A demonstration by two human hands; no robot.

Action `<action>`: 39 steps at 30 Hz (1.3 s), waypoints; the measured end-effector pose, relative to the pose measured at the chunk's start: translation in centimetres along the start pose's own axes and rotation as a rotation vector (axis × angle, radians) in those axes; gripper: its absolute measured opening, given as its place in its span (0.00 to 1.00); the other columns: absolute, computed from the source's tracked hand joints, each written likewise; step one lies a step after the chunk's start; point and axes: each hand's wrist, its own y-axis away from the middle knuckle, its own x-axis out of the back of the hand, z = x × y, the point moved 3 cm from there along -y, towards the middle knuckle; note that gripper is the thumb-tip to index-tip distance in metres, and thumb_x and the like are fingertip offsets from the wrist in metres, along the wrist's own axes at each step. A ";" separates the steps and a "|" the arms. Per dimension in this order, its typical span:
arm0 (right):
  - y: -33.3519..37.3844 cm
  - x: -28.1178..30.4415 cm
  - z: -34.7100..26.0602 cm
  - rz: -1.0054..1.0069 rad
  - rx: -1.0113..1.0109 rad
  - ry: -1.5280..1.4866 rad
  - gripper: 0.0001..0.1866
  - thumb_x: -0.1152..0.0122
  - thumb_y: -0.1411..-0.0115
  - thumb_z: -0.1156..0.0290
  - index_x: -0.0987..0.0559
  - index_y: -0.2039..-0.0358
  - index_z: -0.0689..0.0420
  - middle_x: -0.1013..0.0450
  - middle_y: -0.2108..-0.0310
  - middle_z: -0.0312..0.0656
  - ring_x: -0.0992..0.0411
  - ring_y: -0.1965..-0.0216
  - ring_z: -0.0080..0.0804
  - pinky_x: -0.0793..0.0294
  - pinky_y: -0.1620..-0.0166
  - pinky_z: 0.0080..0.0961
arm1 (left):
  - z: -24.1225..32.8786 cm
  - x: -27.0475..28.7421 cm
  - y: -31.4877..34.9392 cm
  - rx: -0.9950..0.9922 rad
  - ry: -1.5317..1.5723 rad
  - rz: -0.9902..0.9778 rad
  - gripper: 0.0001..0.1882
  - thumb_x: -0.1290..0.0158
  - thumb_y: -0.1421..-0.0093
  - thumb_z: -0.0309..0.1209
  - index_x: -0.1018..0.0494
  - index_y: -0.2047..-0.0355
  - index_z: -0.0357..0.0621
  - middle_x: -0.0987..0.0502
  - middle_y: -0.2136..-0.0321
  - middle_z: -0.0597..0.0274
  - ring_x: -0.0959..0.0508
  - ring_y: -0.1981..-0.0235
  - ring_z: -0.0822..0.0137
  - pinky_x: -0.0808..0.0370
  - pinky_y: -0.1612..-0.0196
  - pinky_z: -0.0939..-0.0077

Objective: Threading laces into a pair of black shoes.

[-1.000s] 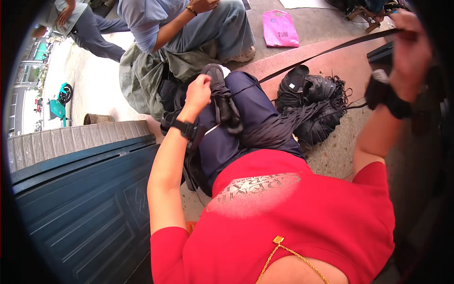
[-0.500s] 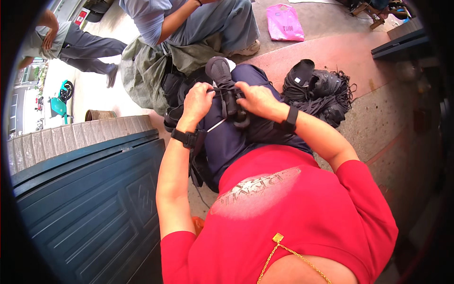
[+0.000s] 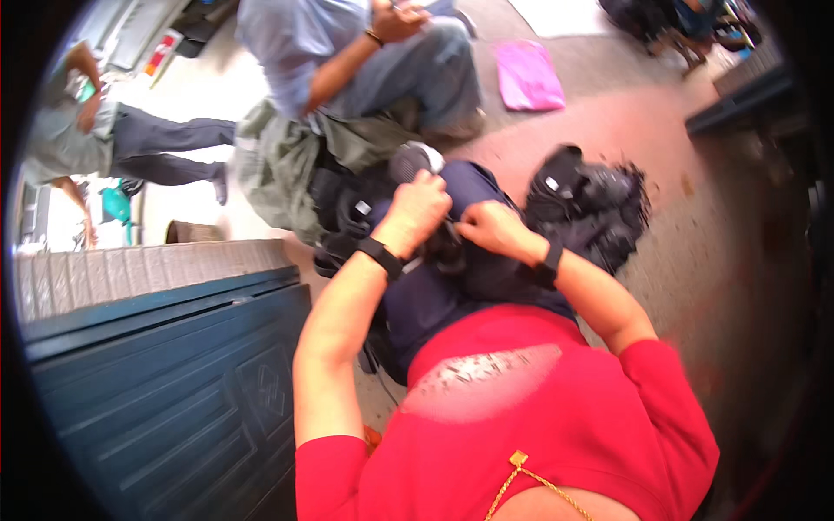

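A black shoe (image 3: 408, 163) with a pale sole edge lies across my lap, toe pointing away from me. My left hand (image 3: 419, 208) covers the middle of the shoe, its fingers closed at the lacing. Just to the right, my right hand (image 3: 495, 230) is pinched closed at the shoe's side, by the shoelace. Motion blur and my fingers hide most of the lace itself. The heel end of the shoe shows dark below my hands.
A heap of black shoes and laces (image 3: 586, 204) lies right of my knees. More black shoes (image 3: 343, 204) lie to the left, by a green cloth (image 3: 282, 165). A seated person (image 3: 347, 69) is ahead, beyond them a pink bag (image 3: 528, 76). A blue panelled door (image 3: 174, 373) stands at left.
My left hand has moved right, from beside the shoe to over its lacing. My right hand has shifted slightly right and toward me. The whole view has tilted a little.
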 end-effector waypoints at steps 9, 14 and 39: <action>-1.1 -1.8 -0.5 -0.086 0.038 0.014 0.17 0.45 0.51 0.58 0.22 0.79 0.60 0.28 0.79 0.51 0.29 0.74 0.48 0.31 0.70 0.39 | -0.7 -1.6 1.8 0.370 0.156 0.130 0.07 0.54 0.55 0.27 0.27 0.77 0.41 0.28 0.74 0.54 0.31 0.69 0.53 0.29 0.67 0.65; 0.0 -1.8 0.8 -0.049 0.033 0.028 0.18 0.43 0.52 0.56 0.23 0.81 0.62 0.29 0.82 0.52 0.28 0.77 0.46 0.32 0.73 0.37 | 1.7 -1.6 0.2 0.373 0.322 -0.173 0.10 0.50 0.57 0.28 0.25 0.75 0.36 0.24 0.73 0.51 0.29 0.63 0.50 0.27 0.65 0.62; 1.3 1.2 -0.4 0.109 0.158 0.038 0.18 0.47 0.48 0.58 0.28 0.84 0.60 0.32 0.83 0.53 0.32 0.79 0.52 0.34 0.74 0.43 | 0.0 1.2 0.9 0.416 0.143 0.085 0.07 0.51 0.56 0.28 0.26 0.76 0.42 0.27 0.74 0.52 0.29 0.66 0.56 0.30 0.64 0.64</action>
